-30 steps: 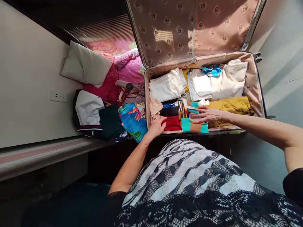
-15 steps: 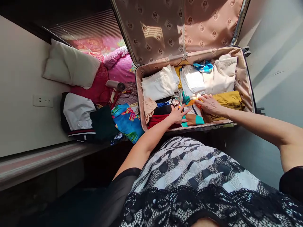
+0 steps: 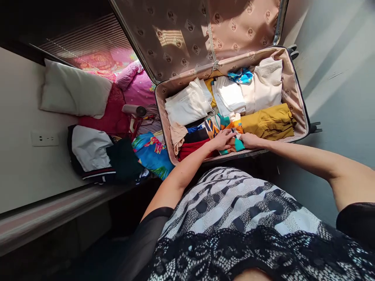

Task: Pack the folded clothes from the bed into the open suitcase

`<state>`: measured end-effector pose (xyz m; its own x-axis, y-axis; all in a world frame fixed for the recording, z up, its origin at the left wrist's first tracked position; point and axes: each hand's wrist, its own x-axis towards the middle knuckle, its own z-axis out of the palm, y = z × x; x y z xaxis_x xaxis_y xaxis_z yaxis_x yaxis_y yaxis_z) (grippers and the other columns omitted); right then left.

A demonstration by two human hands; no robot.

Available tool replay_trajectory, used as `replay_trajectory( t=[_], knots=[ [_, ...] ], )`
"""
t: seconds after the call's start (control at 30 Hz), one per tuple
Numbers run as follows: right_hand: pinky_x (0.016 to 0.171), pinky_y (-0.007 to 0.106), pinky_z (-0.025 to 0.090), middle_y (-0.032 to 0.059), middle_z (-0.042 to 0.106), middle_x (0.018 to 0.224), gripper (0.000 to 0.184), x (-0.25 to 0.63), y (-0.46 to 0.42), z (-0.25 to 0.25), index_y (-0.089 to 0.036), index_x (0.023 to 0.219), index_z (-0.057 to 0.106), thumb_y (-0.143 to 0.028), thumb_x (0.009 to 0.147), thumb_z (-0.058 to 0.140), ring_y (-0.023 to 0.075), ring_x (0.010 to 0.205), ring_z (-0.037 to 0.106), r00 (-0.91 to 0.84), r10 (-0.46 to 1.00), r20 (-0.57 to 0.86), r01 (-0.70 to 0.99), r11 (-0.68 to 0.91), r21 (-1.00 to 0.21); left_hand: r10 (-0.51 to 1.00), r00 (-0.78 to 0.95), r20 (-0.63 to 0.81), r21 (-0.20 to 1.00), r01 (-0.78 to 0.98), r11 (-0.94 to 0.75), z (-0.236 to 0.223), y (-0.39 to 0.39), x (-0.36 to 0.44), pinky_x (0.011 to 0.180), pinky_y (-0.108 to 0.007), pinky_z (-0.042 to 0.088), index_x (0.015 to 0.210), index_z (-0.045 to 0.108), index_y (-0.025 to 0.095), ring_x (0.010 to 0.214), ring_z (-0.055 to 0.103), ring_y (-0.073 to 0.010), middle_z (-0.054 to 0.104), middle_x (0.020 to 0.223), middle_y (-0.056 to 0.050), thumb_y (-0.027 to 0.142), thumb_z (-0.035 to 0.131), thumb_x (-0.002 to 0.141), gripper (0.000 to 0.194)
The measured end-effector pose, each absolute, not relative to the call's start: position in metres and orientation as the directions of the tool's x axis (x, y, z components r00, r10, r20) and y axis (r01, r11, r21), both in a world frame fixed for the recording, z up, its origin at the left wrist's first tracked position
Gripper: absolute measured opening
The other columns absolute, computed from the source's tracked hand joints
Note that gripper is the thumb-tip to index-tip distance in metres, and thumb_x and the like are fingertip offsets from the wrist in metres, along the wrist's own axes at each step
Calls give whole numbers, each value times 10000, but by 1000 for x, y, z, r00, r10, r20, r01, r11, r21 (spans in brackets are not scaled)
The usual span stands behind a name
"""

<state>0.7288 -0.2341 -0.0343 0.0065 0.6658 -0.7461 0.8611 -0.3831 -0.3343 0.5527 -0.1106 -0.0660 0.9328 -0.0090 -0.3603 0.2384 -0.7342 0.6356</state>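
Observation:
An open suitcase [image 3: 159,113] with pinkish lining holds folded clothes. My left hand [image 3: 221,140] lies on a multicoloured patterned garment [image 3: 216,124], fingers stretched towards the right, near the suitcase's front edge. Just beside it, my right hand [image 3: 250,140] is closed on the right part of the same garment; its fingertips are partly hidden. To the right of that garment is a folded mustard garment [image 3: 268,121]. Red clothing [image 3: 195,149] sits left of my left hand, next to a beige piece [image 3: 178,134].
White folded clothes [image 3: 189,103] and a blue patterned cloth [image 3: 240,76] fill the suitcase's back row. Left of the suitcase are a blue floral garment [image 3: 154,152], a white-and-dark jacket [image 3: 92,150], a pillow [image 3: 76,89] and a cylindrical item [image 3: 134,110]. A wall [image 3: 336,78] stands at right.
My right hand has drawn back towards the front edge and closed on the patterned garment, which now lies flatter. My left hand stays on it. The view has shifted slightly.

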Motion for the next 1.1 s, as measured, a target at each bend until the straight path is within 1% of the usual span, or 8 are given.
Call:
replay_trajectory(
  t=[0.1, 0.27, 0.43, 0.57, 0.7, 0.83, 1.03, 1.1],
  knots=[
    [702, 320, 537, 131, 735, 790, 149, 724, -225, -29, -175, 824, 730, -321, 828, 761, 265, 756, 721, 67, 639, -766, 811, -482, -331, -9, 940, -341, 699, 247, -672, -81, -97, 550, 1334, -583, 349, 1708, 509, 234, 1623, 410, -411, 437, 1728, -229, 379, 792, 922, 848],
    [559, 282, 385, -12, 464, 543, 363, 713, -236, 10, -218, 587, 510, -364, 793, 772, 134, 560, 436, 52, 632, -773, 538, -670, -511, 18, 940, -341, 751, 283, -596, -88, -87, 551, 1354, -482, 324, 1711, 497, 224, 1622, 427, -323, 448, 1721, -187, 409, 600, 1054, 690],
    [589, 295, 336, -3, 525, 568, 276, 696, -290, 51, -222, 640, 563, -403, 814, 678, 145, 591, 449, 75, 743, -665, 461, -618, -638, 70, 924, -375, 698, 331, -635, -85, -96, 558, 1319, -524, 360, 1686, 529, 224, 1593, 450, -356, 481, 1694, -201, 395, 610, 1045, 669],
    [592, 306, 311, 11, 529, 580, 355, 683, -324, 43, -244, 615, 535, -533, 796, 633, 151, 593, 431, 333, 731, -596, 385, -682, -622, 116, 902, -416, 537, 347, -769, -71, -122, 554, 1288, -625, 358, 1771, 366, 207, 1630, 341, -463, 303, 1815, -236, 381, 775, 932, 949],
    [559, 295, 283, 16, 537, 591, 468, 653, -333, 18, -261, 620, 519, -691, 703, 684, 145, 576, 404, 427, 639, -639, 113, -739, -664, 86, 898, -431, 485, 311, -817, -61, -133, 549, 1296, -621, 341, 1792, 278, 152, 1661, 274, -472, 218, 1845, -265, 351, 762, 937, 1003],
    [517, 272, 260, 24, 606, 639, 592, 627, -337, 0, -265, 664, 490, -785, 620, 769, 119, 534, 385, 230, 556, -799, -269, -752, -601, 65, 911, -407, 548, 300, -781, -65, -124, 546, 1281, -636, 376, 1770, 352, 197, 1644, 297, -474, 253, 1838, -234, 340, 734, 949, 917],
    [527, 270, 303, -19, 520, 544, 599, 634, -352, -24, -235, 657, 575, -780, 648, 823, 112, 540, 401, 428, 692, -582, -57, -622, -781, 144, 964, -223, 651, 257, -714, -78, -121, 534, 1208, -610, 482, 1532, 644, 198, 1518, 461, -420, 498, 1649, -217, 322, 708, 983, 567],
    [516, 266, 333, -13, 556, 552, 615, 633, -354, -29, -233, 712, 590, -791, 648, 841, 118, 526, 446, 412, 679, -608, -130, -616, -777, 190, 965, -181, 661, 263, -703, -78, -123, 528, 1178, -576, 509, 1429, 711, 189, 1420, 547, -390, 567, 1557, -205, 305, 698, 988, 456]
  ],
)
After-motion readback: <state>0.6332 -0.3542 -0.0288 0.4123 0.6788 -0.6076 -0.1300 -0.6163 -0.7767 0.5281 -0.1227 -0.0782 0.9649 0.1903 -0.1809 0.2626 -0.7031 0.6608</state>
